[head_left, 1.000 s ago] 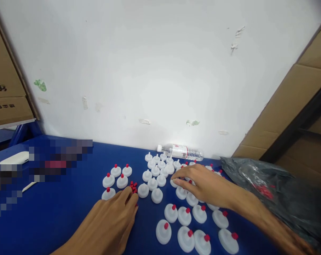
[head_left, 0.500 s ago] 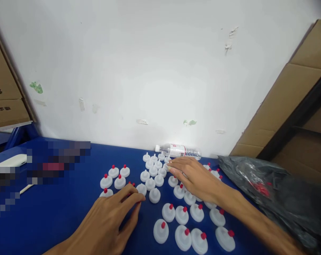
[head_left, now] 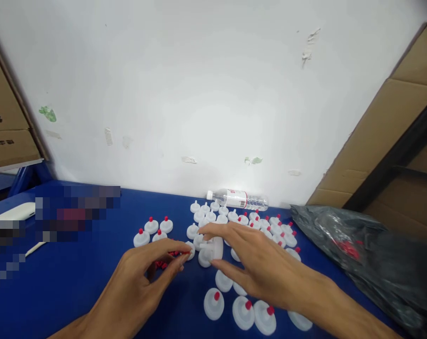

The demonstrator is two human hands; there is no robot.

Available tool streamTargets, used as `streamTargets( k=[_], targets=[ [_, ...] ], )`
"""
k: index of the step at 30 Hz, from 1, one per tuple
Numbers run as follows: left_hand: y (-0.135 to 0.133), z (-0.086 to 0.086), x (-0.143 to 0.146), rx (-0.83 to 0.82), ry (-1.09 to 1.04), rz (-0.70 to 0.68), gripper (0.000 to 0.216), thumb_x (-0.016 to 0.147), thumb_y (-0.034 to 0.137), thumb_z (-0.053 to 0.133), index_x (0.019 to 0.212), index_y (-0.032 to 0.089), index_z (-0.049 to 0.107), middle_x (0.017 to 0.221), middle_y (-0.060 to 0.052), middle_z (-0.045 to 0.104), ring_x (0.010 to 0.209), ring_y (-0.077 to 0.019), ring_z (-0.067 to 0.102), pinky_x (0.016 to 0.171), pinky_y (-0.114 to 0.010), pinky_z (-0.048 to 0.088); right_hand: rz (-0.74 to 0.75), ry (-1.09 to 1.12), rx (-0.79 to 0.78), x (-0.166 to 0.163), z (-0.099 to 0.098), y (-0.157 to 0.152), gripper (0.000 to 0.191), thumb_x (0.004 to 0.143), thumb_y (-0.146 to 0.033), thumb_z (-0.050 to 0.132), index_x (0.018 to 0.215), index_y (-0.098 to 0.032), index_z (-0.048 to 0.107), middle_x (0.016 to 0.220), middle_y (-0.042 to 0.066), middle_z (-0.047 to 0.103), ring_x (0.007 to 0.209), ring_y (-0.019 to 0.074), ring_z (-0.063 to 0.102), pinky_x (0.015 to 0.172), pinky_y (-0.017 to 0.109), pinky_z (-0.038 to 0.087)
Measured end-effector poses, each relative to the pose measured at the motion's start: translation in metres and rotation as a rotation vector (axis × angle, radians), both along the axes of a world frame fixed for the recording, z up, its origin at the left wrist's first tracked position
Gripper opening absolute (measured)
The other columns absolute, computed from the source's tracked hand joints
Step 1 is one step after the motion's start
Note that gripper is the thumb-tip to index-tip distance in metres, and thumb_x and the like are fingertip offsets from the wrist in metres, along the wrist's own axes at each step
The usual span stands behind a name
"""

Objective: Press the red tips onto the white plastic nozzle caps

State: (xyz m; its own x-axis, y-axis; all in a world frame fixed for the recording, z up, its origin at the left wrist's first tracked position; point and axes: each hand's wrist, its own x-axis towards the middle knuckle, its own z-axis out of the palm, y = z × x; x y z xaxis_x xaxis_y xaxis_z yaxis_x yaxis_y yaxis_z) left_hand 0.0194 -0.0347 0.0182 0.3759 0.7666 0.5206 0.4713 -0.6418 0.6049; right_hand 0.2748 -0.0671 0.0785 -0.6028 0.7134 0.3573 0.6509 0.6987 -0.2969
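Note:
On the blue table (head_left: 75, 287) my left hand (head_left: 142, 282) is closed in a pinch, with a small red plug (head_left: 183, 254) at the tips of thumb and forefinger. Just under it lies a little pile of red plugs (head_left: 161, 264). My right hand (head_left: 259, 268) holds a white cap (head_left: 216, 248) tipped on its side, close to the left fingertips. Plain white caps (head_left: 202, 215) cluster behind. Caps with red plugs (head_left: 244, 312) stand in front, to the left (head_left: 151, 226) and at the back right (head_left: 275, 228).
A clear water bottle (head_left: 238, 199) lies against the white wall. A crumpled black bag (head_left: 361, 254) fills the right side of the table. Cardboard boxes stand at the left (head_left: 4, 127) and right (head_left: 393, 136). A white device (head_left: 17, 211) lies far left.
My right hand has come back from the far caps with one white cap, towards my left hand. My left hand has risen off the red plug pile into a pinch.

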Motion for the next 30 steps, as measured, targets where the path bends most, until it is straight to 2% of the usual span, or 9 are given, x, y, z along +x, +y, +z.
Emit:
streamTargets(
  k=[2, 7, 14, 17, 20, 25, 30],
  targets=[
    [0.000, -0.002, -0.001, -0.046, -0.040, 0.001, 0.012, 0.099, 0.037, 0.069, 0.107, 0.037, 0.078, 0.079, 0.010, 0.080, 0.061, -0.0093, 0.072, 0.055, -0.014, 0.053, -0.003, 0.042, 0.023, -0.002, -0.003, -0.003, 0.056, 0.101, -0.018, 0.067, 0.149, -0.029, 0.043, 0.142, 0.004, 0.068, 0.126, 0.0203, 0.067, 0.103, 0.036, 0.058],
    [-0.003, -0.002, 0.002, -0.144, -0.099, -0.025, 0.012, 0.098, 0.043, 0.071, 0.103, 0.036, 0.080, 0.070, 0.010, 0.079, 0.057, -0.0098, 0.073, 0.053, -0.015, 0.052, 0.004, 0.081, 0.033, -0.003, -0.009, -0.005, 0.054, 0.100, -0.019, 0.071, 0.146, -0.030, 0.046, 0.139, 0.005, 0.071, 0.121, 0.0198, 0.071, 0.099, 0.032, 0.061],
    [-0.004, 0.003, 0.003, -0.141, -0.111, -0.095, 0.014, 0.098, 0.045, 0.072, 0.103, 0.035, 0.080, 0.066, 0.010, 0.077, 0.053, -0.0101, 0.072, 0.050, -0.015, 0.050, 0.098, 0.061, 0.090, -0.007, -0.012, -0.009, 0.045, 0.107, -0.020, 0.061, 0.147, -0.026, 0.043, 0.132, 0.006, 0.073, 0.117, 0.0196, 0.071, 0.100, 0.034, 0.060],
    [-0.004, -0.001, 0.003, -0.041, -0.062, -0.112, 0.015, 0.102, 0.042, 0.067, 0.106, 0.033, 0.077, 0.079, 0.007, 0.081, 0.064, -0.0111, 0.076, 0.058, -0.015, 0.056, 0.125, 0.065, 0.114, -0.009, -0.013, -0.009, 0.037, 0.109, -0.019, 0.055, 0.144, -0.024, 0.043, 0.126, 0.008, 0.073, 0.120, 0.0206, 0.068, 0.097, 0.033, 0.060],
    [-0.006, -0.004, 0.002, 0.107, -0.005, -0.165, 0.018, 0.108, 0.033, 0.054, 0.102, 0.030, 0.071, 0.090, 0.004, 0.080, 0.077, -0.0128, 0.077, 0.067, -0.017, 0.058, 0.153, 0.093, 0.154, -0.012, -0.015, -0.011, 0.025, 0.109, -0.017, 0.051, 0.133, -0.023, 0.047, 0.117, 0.007, 0.074, 0.113, 0.0196, 0.070, 0.094, 0.031, 0.060],
    [-0.011, -0.008, -0.003, 0.136, 0.073, -0.223, 0.031, 0.108, 0.020, 0.041, 0.084, 0.027, 0.058, 0.071, 0.004, 0.067, 0.059, -0.0120, 0.064, 0.057, -0.021, 0.053, 0.159, 0.123, 0.236, -0.019, -0.015, -0.016, 0.016, 0.106, -0.013, 0.054, 0.115, -0.024, 0.050, 0.107, 0.003, 0.076, 0.109, 0.0188, 0.072, 0.093, 0.028, 0.060],
    [-0.018, -0.018, -0.009, 0.278, 0.154, -0.010, 0.021, 0.110, 0.036, 0.045, 0.115, 0.032, 0.065, 0.098, 0.000, 0.079, 0.084, -0.0171, 0.077, 0.071, -0.021, 0.062, 0.191, 0.116, 0.300, -0.025, -0.015, -0.020, 0.020, 0.105, -0.007, 0.048, 0.115, -0.023, 0.054, 0.108, 0.005, 0.077, 0.107, 0.0191, 0.073, 0.092, 0.029, 0.061]
  ],
)
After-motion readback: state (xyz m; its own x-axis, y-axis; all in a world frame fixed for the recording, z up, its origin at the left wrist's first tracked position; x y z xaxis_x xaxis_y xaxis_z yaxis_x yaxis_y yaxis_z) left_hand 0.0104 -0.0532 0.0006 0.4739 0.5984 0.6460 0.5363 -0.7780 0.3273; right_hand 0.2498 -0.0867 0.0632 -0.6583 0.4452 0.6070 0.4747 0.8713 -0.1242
